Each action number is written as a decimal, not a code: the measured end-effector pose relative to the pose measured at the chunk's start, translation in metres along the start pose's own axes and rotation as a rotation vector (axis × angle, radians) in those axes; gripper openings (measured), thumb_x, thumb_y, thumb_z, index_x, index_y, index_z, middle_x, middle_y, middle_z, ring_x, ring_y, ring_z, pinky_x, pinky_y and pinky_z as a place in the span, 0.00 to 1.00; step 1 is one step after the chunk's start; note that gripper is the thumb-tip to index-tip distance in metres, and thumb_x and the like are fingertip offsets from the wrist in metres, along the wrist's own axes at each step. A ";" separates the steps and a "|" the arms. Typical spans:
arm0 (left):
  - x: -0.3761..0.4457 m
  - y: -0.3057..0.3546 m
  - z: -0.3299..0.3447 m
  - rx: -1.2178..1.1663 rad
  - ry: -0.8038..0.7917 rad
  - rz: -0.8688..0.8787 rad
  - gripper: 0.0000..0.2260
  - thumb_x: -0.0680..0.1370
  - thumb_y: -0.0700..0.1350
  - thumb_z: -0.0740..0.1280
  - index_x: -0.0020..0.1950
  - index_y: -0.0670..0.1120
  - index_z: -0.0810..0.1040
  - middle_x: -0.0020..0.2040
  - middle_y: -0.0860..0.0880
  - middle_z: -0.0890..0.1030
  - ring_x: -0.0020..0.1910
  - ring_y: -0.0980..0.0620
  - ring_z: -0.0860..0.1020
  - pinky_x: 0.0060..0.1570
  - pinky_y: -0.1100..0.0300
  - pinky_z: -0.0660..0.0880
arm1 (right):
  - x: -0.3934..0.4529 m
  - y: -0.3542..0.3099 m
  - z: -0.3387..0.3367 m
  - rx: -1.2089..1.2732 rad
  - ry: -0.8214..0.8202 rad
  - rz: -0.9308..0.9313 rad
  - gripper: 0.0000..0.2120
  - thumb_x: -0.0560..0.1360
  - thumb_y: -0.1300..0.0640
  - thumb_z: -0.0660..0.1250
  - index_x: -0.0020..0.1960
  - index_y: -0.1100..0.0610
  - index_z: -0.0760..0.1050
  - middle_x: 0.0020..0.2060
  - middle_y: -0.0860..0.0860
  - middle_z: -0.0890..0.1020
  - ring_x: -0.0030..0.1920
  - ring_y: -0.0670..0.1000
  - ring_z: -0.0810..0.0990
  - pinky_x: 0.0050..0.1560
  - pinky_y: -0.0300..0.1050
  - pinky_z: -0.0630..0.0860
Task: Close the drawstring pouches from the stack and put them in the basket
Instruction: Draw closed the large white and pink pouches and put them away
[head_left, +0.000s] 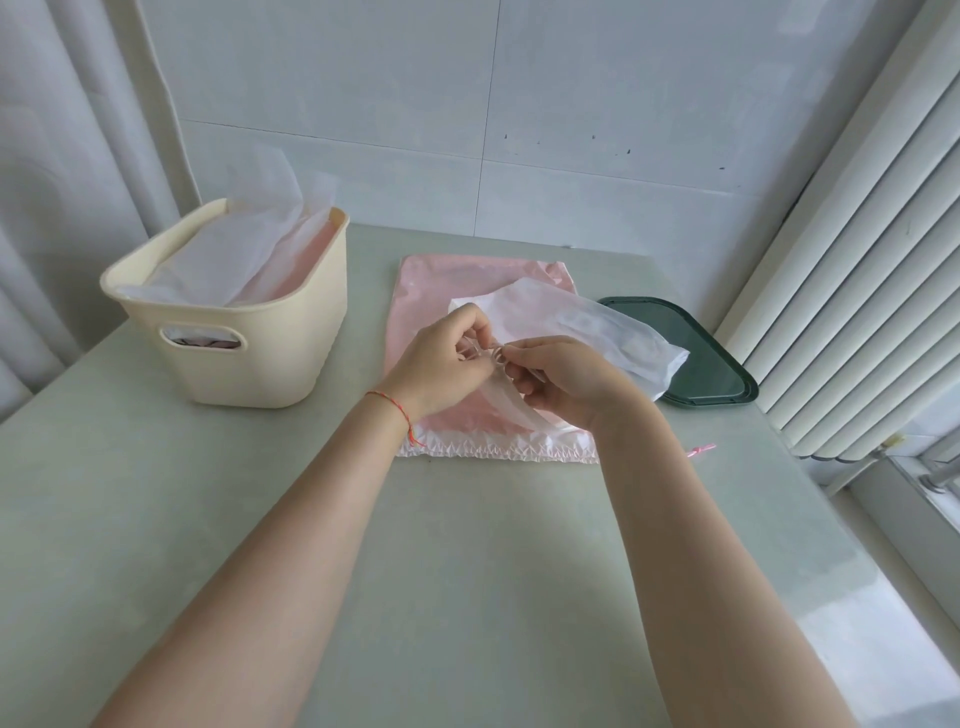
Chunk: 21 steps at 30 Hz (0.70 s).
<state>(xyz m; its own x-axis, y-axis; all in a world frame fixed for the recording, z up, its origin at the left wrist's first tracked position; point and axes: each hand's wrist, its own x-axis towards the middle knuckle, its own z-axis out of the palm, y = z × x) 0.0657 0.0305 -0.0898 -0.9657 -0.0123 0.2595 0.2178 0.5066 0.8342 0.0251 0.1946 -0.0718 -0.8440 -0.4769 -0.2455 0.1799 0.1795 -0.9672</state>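
A sheer white drawstring pouch (582, 325) is lifted over the middle of the table, its body trailing to the right. My left hand (441, 364) and my right hand (563, 376) meet at its gathered mouth, both pinching the thin strings there. Beneath them a pink pouch (431, 291) lies flat, its white ruffled mouth facing me. At the left stands the cream basket (249, 358), holding several white and pink pouches that stick out above its rim.
A dark green tray (711, 364) lies to the right, partly under the white pouch. A small pink string end (701, 449) lies on the grey table (467, 571). White vertical blinds (857, 260) line the right edge; a curtain hangs at the left.
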 end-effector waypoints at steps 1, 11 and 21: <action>0.000 0.001 0.000 -0.016 -0.002 -0.019 0.06 0.68 0.46 0.66 0.40 0.55 0.71 0.49 0.41 0.81 0.36 0.53 0.72 0.44 0.57 0.74 | 0.000 0.000 0.000 0.010 0.000 -0.003 0.08 0.80 0.63 0.62 0.43 0.61 0.78 0.32 0.51 0.72 0.30 0.47 0.67 0.31 0.38 0.63; 0.004 -0.005 0.004 0.042 0.039 -0.032 0.08 0.72 0.43 0.73 0.35 0.50 0.77 0.45 0.56 0.82 0.40 0.54 0.76 0.48 0.57 0.76 | 0.000 0.002 0.000 -0.012 0.020 -0.024 0.10 0.79 0.62 0.65 0.39 0.60 0.78 0.29 0.50 0.74 0.28 0.46 0.68 0.28 0.36 0.65; 0.006 0.004 -0.003 -0.115 0.063 -0.102 0.12 0.73 0.45 0.67 0.29 0.50 0.78 0.32 0.55 0.78 0.37 0.53 0.75 0.44 0.56 0.77 | 0.002 0.000 -0.005 -0.290 0.182 -0.075 0.06 0.75 0.64 0.68 0.48 0.61 0.84 0.35 0.55 0.81 0.34 0.50 0.75 0.42 0.45 0.75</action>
<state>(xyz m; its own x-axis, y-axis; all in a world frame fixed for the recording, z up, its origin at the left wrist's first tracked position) 0.0613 0.0302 -0.0833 -0.9736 -0.1149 0.1973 0.1370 0.3976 0.9073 0.0210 0.1980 -0.0719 -0.9304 -0.3413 -0.1337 -0.0146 0.3991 -0.9168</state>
